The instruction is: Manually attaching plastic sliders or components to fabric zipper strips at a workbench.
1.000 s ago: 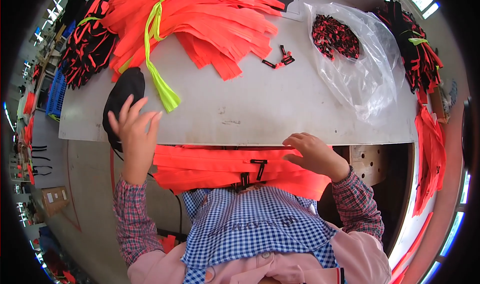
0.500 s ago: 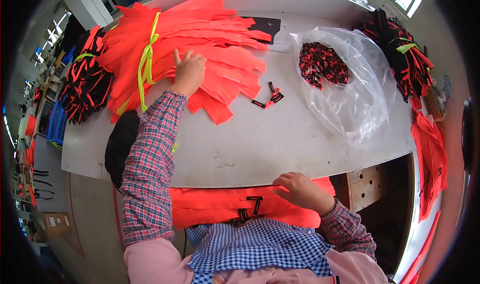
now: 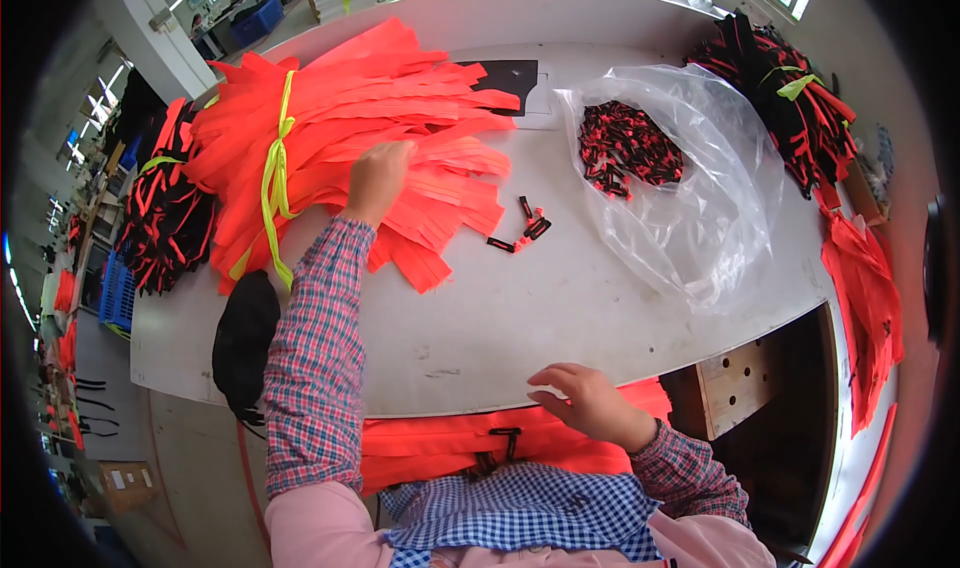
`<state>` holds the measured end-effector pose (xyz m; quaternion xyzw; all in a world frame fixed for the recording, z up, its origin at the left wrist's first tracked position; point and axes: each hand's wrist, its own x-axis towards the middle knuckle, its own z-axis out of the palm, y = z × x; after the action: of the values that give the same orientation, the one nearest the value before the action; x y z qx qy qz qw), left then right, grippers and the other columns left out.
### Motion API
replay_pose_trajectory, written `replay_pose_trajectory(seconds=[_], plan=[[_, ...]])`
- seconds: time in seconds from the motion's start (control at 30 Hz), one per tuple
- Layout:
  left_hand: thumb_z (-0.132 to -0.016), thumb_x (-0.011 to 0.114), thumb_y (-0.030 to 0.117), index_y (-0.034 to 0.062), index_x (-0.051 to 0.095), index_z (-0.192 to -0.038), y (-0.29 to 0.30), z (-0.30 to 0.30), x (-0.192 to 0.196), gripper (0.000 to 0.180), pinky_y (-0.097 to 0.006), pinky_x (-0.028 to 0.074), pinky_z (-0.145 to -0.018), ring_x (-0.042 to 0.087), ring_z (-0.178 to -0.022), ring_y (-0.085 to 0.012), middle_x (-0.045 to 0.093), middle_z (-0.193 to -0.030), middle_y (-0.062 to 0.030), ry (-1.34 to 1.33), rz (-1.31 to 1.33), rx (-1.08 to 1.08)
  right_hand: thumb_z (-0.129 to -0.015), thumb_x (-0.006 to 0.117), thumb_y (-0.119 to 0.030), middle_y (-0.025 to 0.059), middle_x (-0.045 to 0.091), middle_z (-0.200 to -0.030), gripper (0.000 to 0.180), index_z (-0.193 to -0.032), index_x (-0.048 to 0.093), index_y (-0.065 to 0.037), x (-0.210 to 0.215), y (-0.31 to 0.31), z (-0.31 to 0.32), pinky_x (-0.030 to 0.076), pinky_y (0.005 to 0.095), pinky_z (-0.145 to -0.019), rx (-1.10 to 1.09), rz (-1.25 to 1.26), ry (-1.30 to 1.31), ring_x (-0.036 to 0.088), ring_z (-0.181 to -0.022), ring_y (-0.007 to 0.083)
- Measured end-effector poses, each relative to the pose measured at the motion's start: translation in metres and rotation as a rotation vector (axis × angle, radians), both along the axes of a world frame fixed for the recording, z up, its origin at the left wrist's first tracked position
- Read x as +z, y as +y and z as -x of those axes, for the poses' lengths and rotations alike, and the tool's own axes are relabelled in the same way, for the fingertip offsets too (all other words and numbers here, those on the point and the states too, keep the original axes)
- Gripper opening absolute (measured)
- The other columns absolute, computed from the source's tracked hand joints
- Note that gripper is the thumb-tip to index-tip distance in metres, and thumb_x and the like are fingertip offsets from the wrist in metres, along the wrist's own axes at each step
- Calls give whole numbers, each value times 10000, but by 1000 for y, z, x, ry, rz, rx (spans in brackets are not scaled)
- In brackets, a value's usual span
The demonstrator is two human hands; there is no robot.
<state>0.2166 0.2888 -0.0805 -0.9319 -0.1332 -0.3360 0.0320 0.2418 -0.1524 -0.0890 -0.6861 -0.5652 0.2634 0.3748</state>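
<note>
My left hand (image 3: 380,180) lies on the big bundle of bright orange fabric strips (image 3: 340,118), its fingers curled round a strip at the bundle's right part; the fingertips are partly hidden. A yellow-green tie (image 3: 278,158) binds the bundle. Over the table's front edge hovers my right hand (image 3: 590,406), thumb and fingers apart with nothing between them. Below it, more orange strips (image 3: 430,438) lie across my lap, with black buckle-like pieces (image 3: 507,436) on them. A few small black-and-orange pieces (image 3: 530,230) sit on the table right of the bundle.
A clear plastic bag (image 3: 720,238) holds a heap of small black-and-red pieces (image 3: 630,143). Black-and-orange bundles stand at the left (image 3: 165,218) and far right (image 3: 785,93). A black cloth item (image 3: 245,338) hangs at the left edge; orange strips (image 3: 865,308) hang at the right.
My left hand's fingers, spread before, are now curled onto the strips. My right hand has lifted slightly off the table edge and moved left. The view has shifted.
</note>
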Motion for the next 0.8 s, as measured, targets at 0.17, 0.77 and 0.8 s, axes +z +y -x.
replay_pose_trajectory(seconds=[0.17, 0.77, 0.8], plan=[[-862, 680, 62, 16, 700, -1065, -96, 81, 16, 209, -370, 586, -725, 709, -868, -261, 720, -977, -104, -21, -213, -339, -1040, 600, -330, 180, 678, -1217, 495, -1348, 530, 51, 13, 28, 10, 582, 376, -895, -309, -117, 875, 694, -1067, 272], [-807, 784, 161, 17, 679, -1152, -277, 165, -5, 389, -345, 575, -673, 690, -807, -233, 711, -970, -66, -133, 312, -471, -1012, 643, -127, 72, 709, -1105, 258, -1230, 633, 12, 30, -1, 54, 552, 284, -867, -367, 5, 416, 644, -1015, 86], [-807, 796, 178, 18, 672, -1166, -279, 163, -1, 412, -358, 574, -677, 692, -811, -250, 713, -968, -74, -154, 409, -478, -1007, 654, -136, 78, 711, -1120, 278, -1246, 631, 3, 30, -2, 54, 547, 293, -883, -294, -17, 515, 645, -1028, 95]])
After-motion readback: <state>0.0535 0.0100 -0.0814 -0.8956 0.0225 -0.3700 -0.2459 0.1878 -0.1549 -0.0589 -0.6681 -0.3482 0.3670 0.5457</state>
